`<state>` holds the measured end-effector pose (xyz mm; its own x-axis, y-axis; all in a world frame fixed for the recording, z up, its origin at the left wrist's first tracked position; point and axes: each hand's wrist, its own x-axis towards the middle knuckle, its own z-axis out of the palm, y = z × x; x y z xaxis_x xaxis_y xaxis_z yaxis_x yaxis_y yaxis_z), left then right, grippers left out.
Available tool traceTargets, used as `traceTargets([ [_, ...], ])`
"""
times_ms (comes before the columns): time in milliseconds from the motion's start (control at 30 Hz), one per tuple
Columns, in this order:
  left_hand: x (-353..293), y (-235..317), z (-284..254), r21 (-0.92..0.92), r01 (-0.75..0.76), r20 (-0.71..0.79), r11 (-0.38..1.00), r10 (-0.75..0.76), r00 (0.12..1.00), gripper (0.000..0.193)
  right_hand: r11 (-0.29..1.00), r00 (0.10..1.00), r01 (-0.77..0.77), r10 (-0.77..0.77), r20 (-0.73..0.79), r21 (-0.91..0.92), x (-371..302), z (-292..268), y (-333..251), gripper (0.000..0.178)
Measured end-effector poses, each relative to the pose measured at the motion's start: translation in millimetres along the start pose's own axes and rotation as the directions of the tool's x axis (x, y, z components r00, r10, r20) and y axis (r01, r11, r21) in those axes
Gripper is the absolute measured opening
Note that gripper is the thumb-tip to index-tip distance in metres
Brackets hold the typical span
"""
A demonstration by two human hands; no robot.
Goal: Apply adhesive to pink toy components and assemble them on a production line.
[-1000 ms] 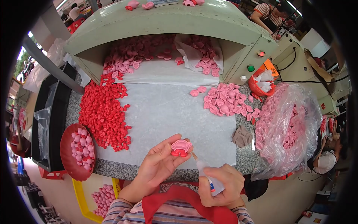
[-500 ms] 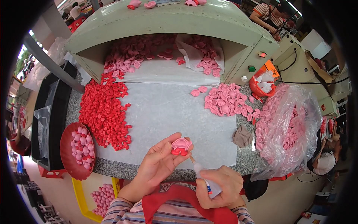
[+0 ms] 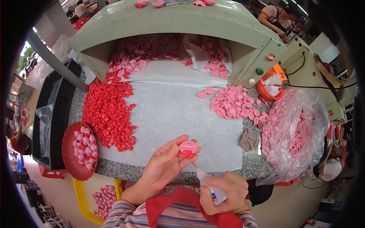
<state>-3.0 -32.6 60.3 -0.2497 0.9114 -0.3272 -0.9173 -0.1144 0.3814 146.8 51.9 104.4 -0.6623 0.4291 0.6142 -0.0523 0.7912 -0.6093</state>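
Between the thumb and fingers of my left hand (image 3: 162,164) is a small pink and red plastic figure part (image 3: 188,148), its pink hollow shell above and two red feet below. My right hand (image 3: 225,192) is wrapped round a white squeeze bottle (image 3: 214,189) with a thin nozzle. The nozzle's tip points up toward the figure part, just below the fingers of my left hand; whether it touches them I cannot tell. Under both hands lies the front edge of white paper sheeting (image 3: 167,110) on a speckled tabletop.
Red pieces (image 3: 106,114) are heaped at left, beside a red bowl (image 3: 69,167) and a black crate (image 3: 53,152). Pink shells (image 3: 232,102) and a clear plastic bag (image 3: 304,152) stand at right. A pale green machine housing (image 3: 171,24) spans the back. A yellow tray (image 3: 78,197) is low at left.
The nozzle has dropped slightly away from the figure part. My left hand still pinches the part, now a little further right in the view, and the whole scene has shifted slightly.
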Motion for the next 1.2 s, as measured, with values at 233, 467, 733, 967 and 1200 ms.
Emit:
traceTargets([
  [233, -1.2, 0.1, 0.5, 0.001, 0.009, 0.002, 1.0, -0.009, 1.0, 0.037, 1.0, 1.0, -0.009, 0.009, -0.002, 0.011, 0.0, 2.6, 0.1, 0.025],
  [467, -1.2, 0.4, -2.5, 0.003, 0.01, 0.0, 1.0, -0.01, 1.0, 0.037, 1.0, 1.0, -0.006, 0.006, -0.001, 0.006, -0.6, 6.1, 1.3, 0.026],
  [733, -0.4, -0.7, 0.2, 0.0, 0.008, 0.001, 1.0, -0.008, 1.0, 0.037, 1.0, 1.0, 0.008, -0.008, -0.003, 0.004, -2.1, 1.1, 2.4, 0.025],
  [967, -0.4, -1.8, 0.0, 0.013, 0.023, 0.01, 1.0, -0.023, 1.0, 0.036, 1.0, 1.0, 0.018, -0.018, -0.002, 0.008, -0.8, 3.0, 1.6, 0.024],
  [1200, -0.3, -2.9, 0.3, 0.026, 0.023, 0.045, 0.999, -0.024, 0.999, 0.036, 1.0, 1.0, 0.02, -0.02, 0.008, 0.012, -0.5, 4.4, 3.2, 0.025],
])
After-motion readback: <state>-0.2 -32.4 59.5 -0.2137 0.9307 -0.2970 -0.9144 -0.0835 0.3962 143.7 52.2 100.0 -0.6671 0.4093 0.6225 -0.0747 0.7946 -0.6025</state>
